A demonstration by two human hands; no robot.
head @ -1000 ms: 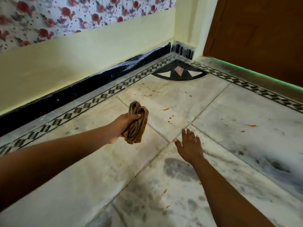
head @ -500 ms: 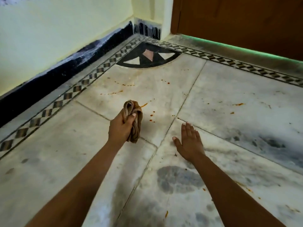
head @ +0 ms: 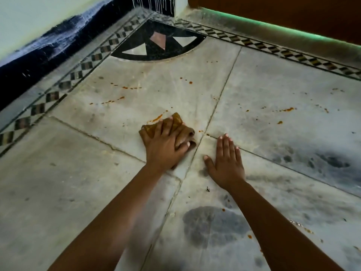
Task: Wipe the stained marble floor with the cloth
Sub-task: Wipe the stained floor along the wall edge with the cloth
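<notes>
A crumpled brown cloth lies pressed flat on the grey marble floor under my left hand, whose fingers spread over it and hold it down. Orange stains streak the slab just beyond the cloth, and more orange spots dot the slab to the right. My right hand rests palm down on the floor right of the cloth, fingers together, holding nothing. A joint between slabs runs between the two hands.
A black skirting and a checkered inlay border run along the left wall. A black quarter-circle inlay fills the far corner. A wooden door with a green glow beneath it stands at the back right.
My left hand has lowered the cloth from the air onto the floor and flattened over it. My view has dropped closer to the floor. The right hand stays planted.
</notes>
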